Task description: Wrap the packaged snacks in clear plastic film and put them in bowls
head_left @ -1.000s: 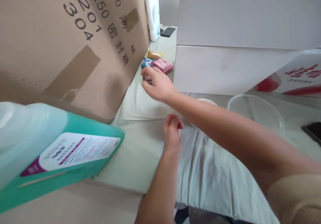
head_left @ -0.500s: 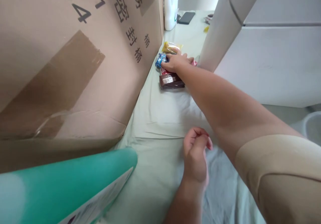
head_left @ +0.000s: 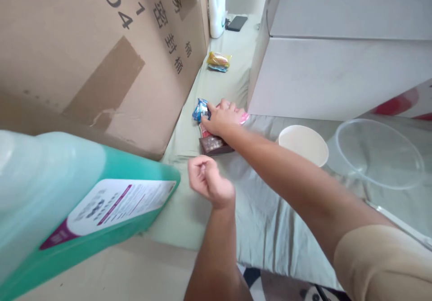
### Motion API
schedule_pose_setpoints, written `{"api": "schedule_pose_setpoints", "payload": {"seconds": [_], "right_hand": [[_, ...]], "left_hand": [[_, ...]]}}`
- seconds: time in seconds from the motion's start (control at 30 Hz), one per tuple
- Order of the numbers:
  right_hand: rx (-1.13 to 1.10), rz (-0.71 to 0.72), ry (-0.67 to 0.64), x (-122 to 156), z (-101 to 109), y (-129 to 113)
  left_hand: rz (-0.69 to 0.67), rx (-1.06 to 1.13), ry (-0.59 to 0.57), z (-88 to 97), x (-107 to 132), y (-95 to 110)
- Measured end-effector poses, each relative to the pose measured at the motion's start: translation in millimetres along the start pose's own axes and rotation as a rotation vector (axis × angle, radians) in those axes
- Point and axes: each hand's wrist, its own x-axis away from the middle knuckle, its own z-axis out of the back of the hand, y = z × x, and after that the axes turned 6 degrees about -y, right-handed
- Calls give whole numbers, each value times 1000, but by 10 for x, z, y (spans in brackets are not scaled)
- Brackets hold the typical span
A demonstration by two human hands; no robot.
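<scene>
While the right hand (head_left: pixel 225 117) lies palm down with fingers spread over a blue packet (head_left: pixel 200 110), a pink packet (head_left: pixel 245 118), a red packet (head_left: pixel 204 131) and a brown packet (head_left: pixel 212 146) just right of the cardboard box (head_left: pixel 84 62), I cannot tell whether it grips any. Near the box's lower corner, the left hand (head_left: pixel 211 181) is curled into a loose fist, with a green jug (head_left: pixel 143 168) standing before the box. Farther along the box's right side lies a yellow packet (head_left: pixel 219 59), and a clear tub (head_left: pixel 381 152) sits well to its right.
</scene>
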Motion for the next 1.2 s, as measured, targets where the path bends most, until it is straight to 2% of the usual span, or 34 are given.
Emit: {"api": "schedule_pose_setpoints", "payload": {"seconds": [0.03,0.07,0.17,0.23,0.3,0.37,0.4,0.47,0.57,0.63,0.7,0.87,1.0,1.1,1.2], "right_hand": [[-5,14,6,160,-41,-7],[-16,24,6,310,-79,-9],[-103,51,-9,717,-153,48],[-212,127,55,1004,-178,198],[-354,310,185,1349,-205,478],[-514,500,294,1749,-245,876],[-541,541,314,1957,-270,1100],[-528,521,292,2347,-322,1542],[-527,344,271,2754,-395,2039],[-587,252,289,2873,-440,2214],[-681,195,311,2890,-472,2290],[-941,165,287,2802,-468,2342],[-1133,124,283,2864,-447,2383],[-1204,85,270,2993,-445,2411],[-1209,53,254,3131,-450,2448]], "left_hand": [[-149,-3,29,30,-2,30],[-238,1,27,59,-1,55],[-276,-27,-44,137,13,81],[-265,-64,-85,163,30,62],[-260,-82,-118,154,51,41],[-242,-86,-139,108,73,34],[-224,-81,-148,73,88,33],[-176,-59,-175,-9,131,25],[-127,-62,-263,-137,254,-36],[-143,-104,-355,-210,379,-106],[-181,-158,-457,-273,526,-179],[-235,-310,-704,-374,892,-293],[-264,-394,-926,-382,1144,-300],[-235,-470,-1019,-355,1319,-266],[-195,-534,-1056,-306,1469,-218]]}}
